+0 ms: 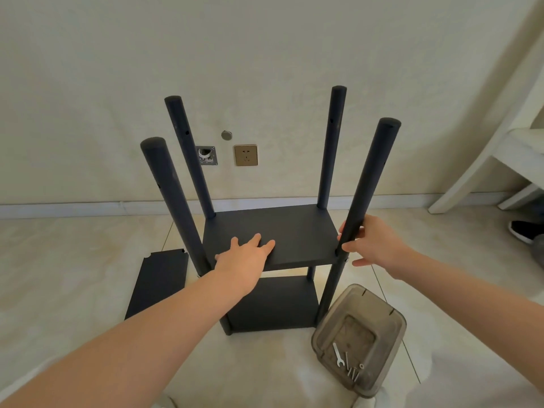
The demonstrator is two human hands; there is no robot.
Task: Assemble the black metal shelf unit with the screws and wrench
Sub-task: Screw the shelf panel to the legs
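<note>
The black metal shelf unit [294, 228] stands upright on the floor, with several round posts rising above two mounted shelf panels. My left hand [245, 254] lies flat on the upper panel near its front edge. My right hand [372, 241] grips the near right post [371, 178] at the level of that panel. A loose black shelf panel [159, 285] lies on the floor to the left. A clear plastic tray [360, 338] at lower right holds a small silver wrench [338, 354] and several screws [353, 372].
A wall with a gold socket [246, 155] and an open wall box [207, 154] stands behind the unit. White furniture legs [482, 160] and a dark shoe [527, 229] are at the right. The floor is pale tile.
</note>
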